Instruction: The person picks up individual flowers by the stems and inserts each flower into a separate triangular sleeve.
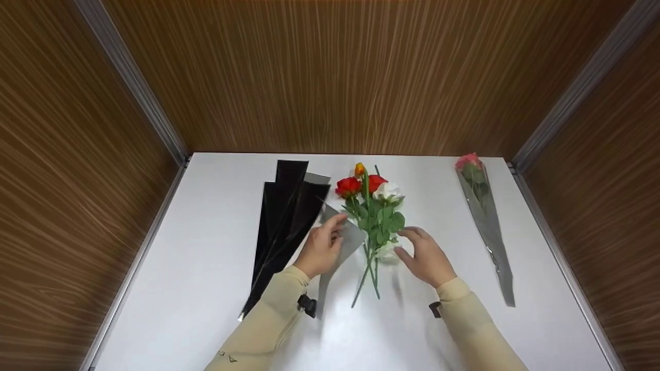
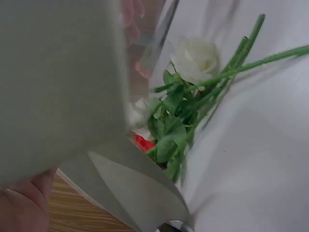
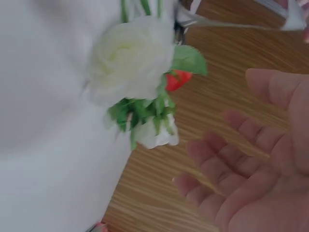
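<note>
My left hand (image 1: 320, 248) pinches a grey wrapping sheet (image 1: 352, 242), whose flap stands up over the white table. In the left wrist view the wrapping sheet (image 2: 58, 87) hides most of the fingers. My right hand (image 1: 425, 255) has its fingers spread beside the flowers, palm showing in the right wrist view, holding nothing. Between the hands lies a bunch of artificial flowers: red roses (image 1: 348, 186), a white rose (image 1: 388, 191), an orange bud (image 1: 360, 169) and green leaves (image 1: 381, 219). A second white rose (image 1: 388, 252) lies lower, near the right thumb. Green stems (image 1: 365, 282) cross toward me.
Folded black wrapping paper (image 1: 283, 221) lies left of the flowers, partly behind the left forearm. At the right, a pink rose in a clear sleeve (image 1: 487, 221) lies lengthwise. Wood-grain panels (image 1: 330, 77) border the white table (image 1: 196, 247) at the back and sides.
</note>
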A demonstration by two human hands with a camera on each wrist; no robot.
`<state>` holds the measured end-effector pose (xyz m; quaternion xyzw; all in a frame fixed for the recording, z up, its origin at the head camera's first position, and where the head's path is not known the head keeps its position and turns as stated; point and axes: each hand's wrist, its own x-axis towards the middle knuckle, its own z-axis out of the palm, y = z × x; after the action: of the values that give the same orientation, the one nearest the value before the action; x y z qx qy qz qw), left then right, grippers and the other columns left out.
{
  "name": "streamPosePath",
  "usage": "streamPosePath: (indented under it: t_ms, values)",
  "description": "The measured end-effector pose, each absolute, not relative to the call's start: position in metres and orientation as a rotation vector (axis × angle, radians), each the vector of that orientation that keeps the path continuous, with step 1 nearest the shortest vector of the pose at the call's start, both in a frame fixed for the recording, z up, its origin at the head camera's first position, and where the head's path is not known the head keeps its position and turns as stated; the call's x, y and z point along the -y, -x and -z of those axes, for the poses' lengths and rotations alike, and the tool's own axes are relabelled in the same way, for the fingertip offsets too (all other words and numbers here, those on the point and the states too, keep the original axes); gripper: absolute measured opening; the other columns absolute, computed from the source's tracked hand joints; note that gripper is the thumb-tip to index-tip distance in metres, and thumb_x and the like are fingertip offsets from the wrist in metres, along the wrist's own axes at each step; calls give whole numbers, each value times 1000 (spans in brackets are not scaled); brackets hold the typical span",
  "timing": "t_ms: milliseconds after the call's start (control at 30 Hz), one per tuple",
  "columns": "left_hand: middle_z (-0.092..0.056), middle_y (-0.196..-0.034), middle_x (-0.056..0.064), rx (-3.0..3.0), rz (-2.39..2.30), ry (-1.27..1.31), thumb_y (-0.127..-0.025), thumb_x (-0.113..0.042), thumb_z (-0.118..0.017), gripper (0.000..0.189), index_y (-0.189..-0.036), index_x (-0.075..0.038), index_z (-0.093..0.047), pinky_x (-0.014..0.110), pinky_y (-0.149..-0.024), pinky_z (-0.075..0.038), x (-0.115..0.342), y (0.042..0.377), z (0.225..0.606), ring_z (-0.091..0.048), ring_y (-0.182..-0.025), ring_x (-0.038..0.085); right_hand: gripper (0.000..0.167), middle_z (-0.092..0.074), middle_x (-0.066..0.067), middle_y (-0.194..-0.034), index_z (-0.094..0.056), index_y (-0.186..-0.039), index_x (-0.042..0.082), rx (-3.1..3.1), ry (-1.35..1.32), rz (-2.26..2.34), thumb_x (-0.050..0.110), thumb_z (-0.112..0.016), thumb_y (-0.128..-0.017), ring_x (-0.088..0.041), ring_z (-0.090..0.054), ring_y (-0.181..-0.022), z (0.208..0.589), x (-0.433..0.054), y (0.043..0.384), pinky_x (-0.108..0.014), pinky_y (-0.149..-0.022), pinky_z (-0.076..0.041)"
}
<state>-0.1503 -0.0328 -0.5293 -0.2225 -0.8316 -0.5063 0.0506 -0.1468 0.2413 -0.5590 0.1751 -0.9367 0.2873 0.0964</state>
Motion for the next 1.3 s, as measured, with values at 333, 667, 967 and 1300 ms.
streamPosePath:
  t_ms: [333,667,967,1300]
  values:
    - [-61,-124,13,2438,1594,1055,-91,8,-57,52,-139,-7,-46,23,-89,-48,11,133,505,-60,-111,14,64,-60,-4,-121,-59,-128,11,2506,-841,-1008,-17,-69,-71,-22,-59,-108,541,-215,152,-41,-86,-51]
    - [-68,-103,10,2431,1545,1085,-90,2,-63,53,-139,-7,-46,20,-77,-52,15,127,500,-67,-89,10,43,-70,1,-95,-72,-92,11,2231,-636,-970,-22,-66,-64,-16,-65,-86,538,-222,153,-28,-75,-52]
    - [-65,-78,-1,2517,1341,1049,-89,-12,-70,37,-124,-7,-58,20,-65,-50,27,125,505,-59,-68,5,46,-69,-6,-90,-71,-87,4,1982,-513,-892,-19,-43,-58,-24,-64,-84,528,-245,156,-17,-84,-45]
    - [-64,-76,-5,2695,1198,968,-91,-19,-68,21,-110,-9,-68,21,-64,-48,39,123,517,-56,-66,4,35,-69,-8,-87,-70,-82,2,1893,-380,-838,-23,-55,-64,-24,-61,-80,526,-270,156,-21,-77,-43]
